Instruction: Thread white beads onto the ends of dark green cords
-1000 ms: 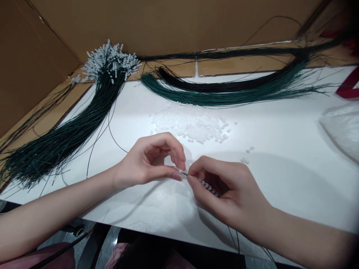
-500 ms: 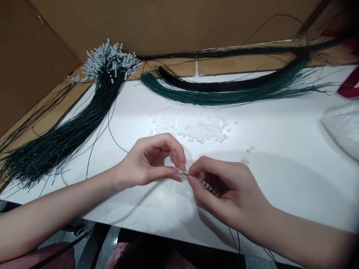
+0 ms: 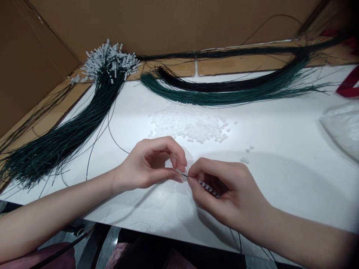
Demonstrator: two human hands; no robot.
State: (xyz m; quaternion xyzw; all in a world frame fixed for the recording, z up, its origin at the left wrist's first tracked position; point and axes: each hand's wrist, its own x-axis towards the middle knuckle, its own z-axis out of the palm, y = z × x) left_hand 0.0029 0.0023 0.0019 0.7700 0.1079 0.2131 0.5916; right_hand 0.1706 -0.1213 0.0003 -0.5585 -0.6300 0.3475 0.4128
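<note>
My right hand (image 3: 235,190) pinches a beaded wire (image 3: 209,189), left hand's (image 3: 144,175) hold unclear; one bundle (image 3: 84,123) beaded, loose beads (image 3: 193,123) remain

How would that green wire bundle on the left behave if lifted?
The bundle would probably bend springily: its stray wires hold smooth arcs. It may splay, since the near ends fan out. Its white beaded tips might snag, crowded as they are.

A brown cardboard wall (image 3: 168,26) stands far back — with a red strip (image 3: 346,89) at right and shiny floor (image 3: 112,236) near left.
</note>
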